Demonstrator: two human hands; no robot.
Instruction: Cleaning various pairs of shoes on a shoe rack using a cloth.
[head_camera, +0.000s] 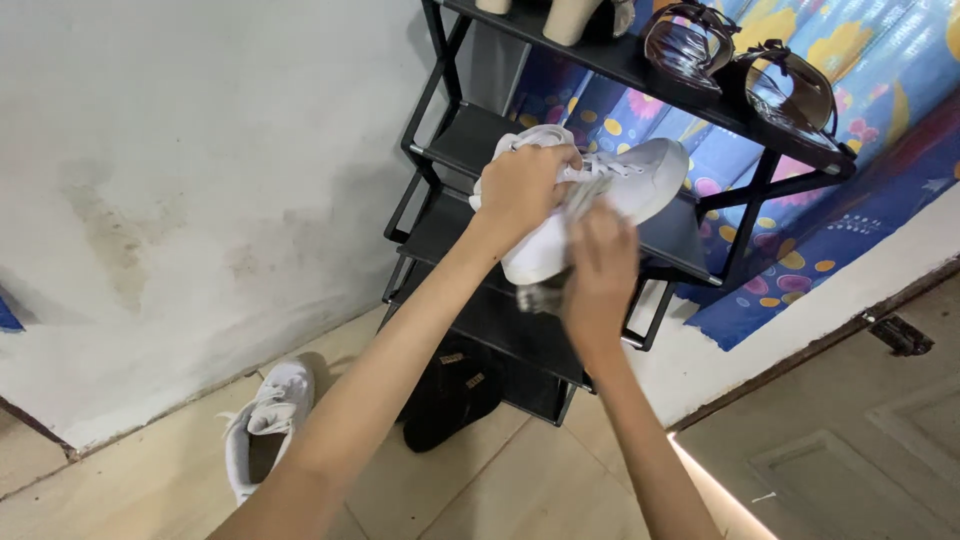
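**Shoe held at the rack, both hands on it**

Roughly ordered by size, we logged the pale, stained wall (180, 180) first; it filled the left half of the view. A tiled floor (520, 480) ran below it. Against the wall stood a black metal shoe rack (440, 130) with several shelves, backed by a blue flowered cloth (880, 90). A brown door panel (850, 440) lay at lower right.

On the top shelf we noted a pair of brown strappy sandals (740, 60) and, beside them, pale heeled shoes cut off by the frame edge. On the floor beneath the rack sat dark sandals (450, 390), and well to their left one white sneaker (265, 420) lay alone.

We held a second white sneaker (620, 180) in front of the middle shelves, clear of them, toe pointing up and right. Our left hand (520, 185) was closed over its heel and collar. Our right hand (600, 270) was curled against the sole side and blurred; a small grey thing showed below its fingers, but we could not tell what it was or whether the hand gripped it.
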